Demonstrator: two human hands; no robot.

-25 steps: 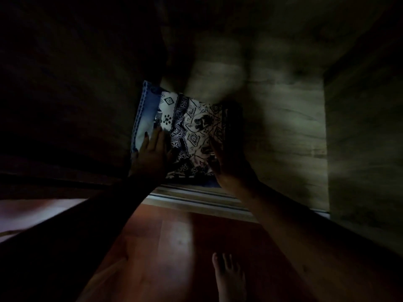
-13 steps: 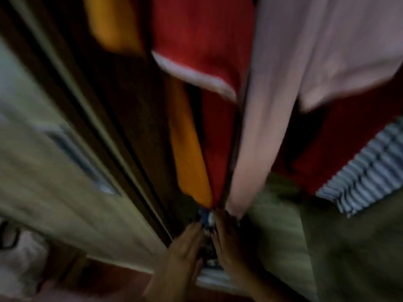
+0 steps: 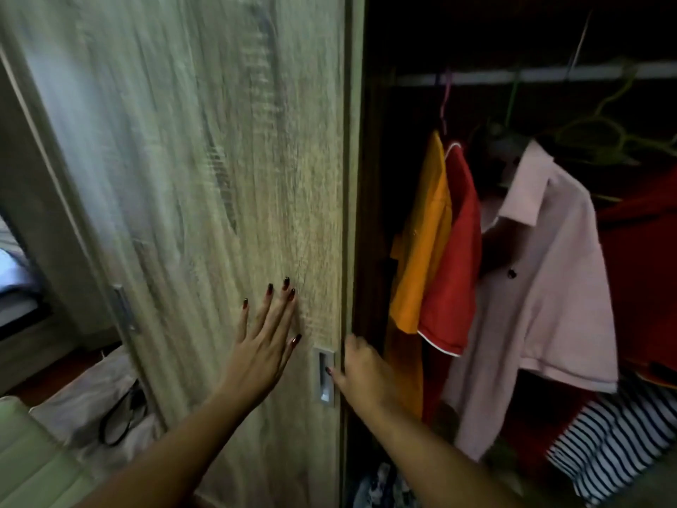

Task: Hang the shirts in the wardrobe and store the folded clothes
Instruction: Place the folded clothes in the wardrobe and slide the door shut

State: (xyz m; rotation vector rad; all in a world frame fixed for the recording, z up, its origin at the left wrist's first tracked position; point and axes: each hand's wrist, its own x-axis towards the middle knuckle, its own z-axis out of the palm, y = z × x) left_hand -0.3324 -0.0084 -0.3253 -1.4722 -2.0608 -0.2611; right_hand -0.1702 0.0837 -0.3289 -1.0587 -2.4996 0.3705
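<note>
White bag (image 3: pixel 91 397) with a dark strap is slumping low at the far left, just beside the wood-grain door (image 3: pixel 205 177).

The left hand (image 3: pixel 262 346) is pressing flat on that door, fingers straight and spread, grasping nothing. Just right of it the recessed handle (image 3: pixel 324 375) is sitting unused. The right hand (image 3: pixel 361 372) is curling round the door's free edge, thumb lying by the handle, so it is grasping the door itself.

Judging by this, the person is sliding the door across the wardrobe (image 3: pixel 373 177). To do it well, the flat palm should be pushing evenly while the right hand is guiding. The curled fingers should be coming off the edge before it meets the frame. The orange shirt (image 3: pixel 421 251) is hanging nearest the gap and could be caught.

Inside, the rail (image 3: pixel 513 75) is carrying the orange shirt, a red shirt (image 3: pixel 454 258) touching it, then a pink shirt (image 3: pixel 542 287). Green hangers (image 3: pixel 600 133) are hanging above that. More red cloth and a striped shirt (image 3: pixel 615 445) are hanging lower right. Folded clothes (image 3: pixel 381 485), blue and white patterned, are lying at the wardrobe's bottom below the right forearm, only partly showing.
</note>
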